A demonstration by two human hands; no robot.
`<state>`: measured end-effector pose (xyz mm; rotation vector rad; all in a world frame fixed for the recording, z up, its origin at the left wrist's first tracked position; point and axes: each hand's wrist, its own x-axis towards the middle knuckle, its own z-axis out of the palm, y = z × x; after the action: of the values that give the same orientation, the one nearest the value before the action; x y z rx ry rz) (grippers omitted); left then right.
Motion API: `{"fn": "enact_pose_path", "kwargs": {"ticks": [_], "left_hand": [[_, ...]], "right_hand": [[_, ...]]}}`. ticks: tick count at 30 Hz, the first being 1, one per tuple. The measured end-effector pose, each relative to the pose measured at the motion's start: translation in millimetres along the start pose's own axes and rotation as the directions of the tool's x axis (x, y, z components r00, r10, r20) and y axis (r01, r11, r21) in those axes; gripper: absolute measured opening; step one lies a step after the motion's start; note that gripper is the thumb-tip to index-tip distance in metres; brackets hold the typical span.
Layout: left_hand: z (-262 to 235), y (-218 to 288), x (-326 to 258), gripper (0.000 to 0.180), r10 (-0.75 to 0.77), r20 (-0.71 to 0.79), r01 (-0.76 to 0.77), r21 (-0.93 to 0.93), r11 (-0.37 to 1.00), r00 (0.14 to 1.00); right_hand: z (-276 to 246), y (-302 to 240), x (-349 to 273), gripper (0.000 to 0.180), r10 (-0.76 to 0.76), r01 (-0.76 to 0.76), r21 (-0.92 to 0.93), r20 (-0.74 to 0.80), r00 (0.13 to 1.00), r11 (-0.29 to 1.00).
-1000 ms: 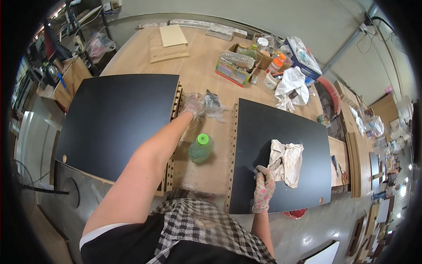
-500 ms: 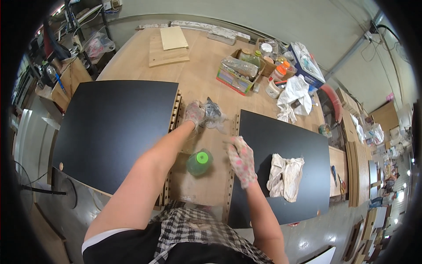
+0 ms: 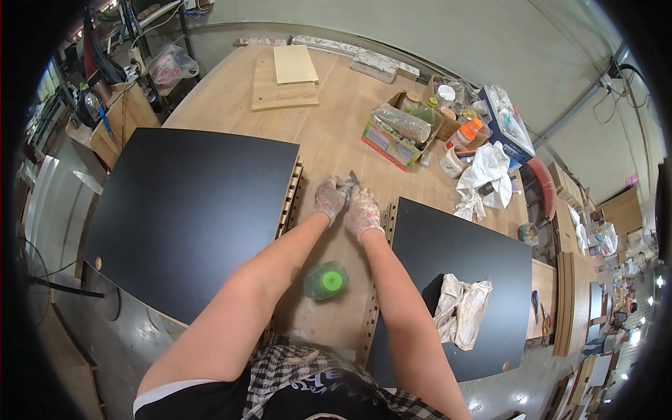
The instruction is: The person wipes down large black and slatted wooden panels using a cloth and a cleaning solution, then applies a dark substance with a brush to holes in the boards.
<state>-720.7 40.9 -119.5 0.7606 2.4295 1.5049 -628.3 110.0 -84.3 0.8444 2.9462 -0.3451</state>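
Both hands wear speckled work gloves and meet over the wooden table between two black panels. My left hand (image 3: 329,199) and my right hand (image 3: 362,212) together hold a small clear plastic bag (image 3: 348,183) with dark bits inside; its contents are too small to tell. A green-capped bottle (image 3: 326,281) lies on the wood between my forearms, nearer to me. The large black panel (image 3: 182,217) lies left of the hands, a second black panel (image 3: 455,280) to the right, both with notched wooden edges.
A crumpled white rag (image 3: 462,310) lies on the right panel. At the back stand a cardboard box of bottles and jars (image 3: 413,126), a white cloth (image 3: 486,171) and two stacked wooden boards (image 3: 287,84). Shelves and clutter line the left and right sides.
My right hand left the rag on the right panel and swung left and forward to join the left hand at the small bag. The left hand stayed in place.
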Motion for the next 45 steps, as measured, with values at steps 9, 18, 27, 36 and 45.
{"fn": "enact_pose_path", "kwargs": {"ticks": [9,18,27,36,45], "left_hand": [[-12.6,8.5,-1.1,0.026,-0.016,-0.112,0.025,0.084,0.996,0.994],[-114.4,62.3,-33.6,0.041,0.062,0.348,0.104,-0.438,0.893,0.935],[-177.3,46.0,-161.8,0.067,0.499,0.611,-0.57,-0.093,0.816,0.615],[-165.0,50.1,-176.0,0.053,0.291,0.453,-0.266,-0.119,0.956,0.843],[-147.2,100.1,-278.3,0.053,0.343,-0.248,-0.302,0.188,0.935,0.906]], "right_hand": [[-22.9,-4.8,-19.6,0.072,-0.001,0.002,0.095,-0.01,1.0,0.995],[-112.1,9.8,-242.6,0.037,0.084,0.27,0.458,-0.617,0.783,0.847],[-98.6,94.3,-353.7,0.047,0.483,-0.354,0.348,-0.754,0.446,0.868],[-28.6,64.3,-274.7,0.056,-0.059,-0.013,-0.152,-0.46,0.886,0.988],[-105.2,417.8,-320.1,0.043,0.45,-0.645,-0.167,-0.589,0.672,0.745]]}}
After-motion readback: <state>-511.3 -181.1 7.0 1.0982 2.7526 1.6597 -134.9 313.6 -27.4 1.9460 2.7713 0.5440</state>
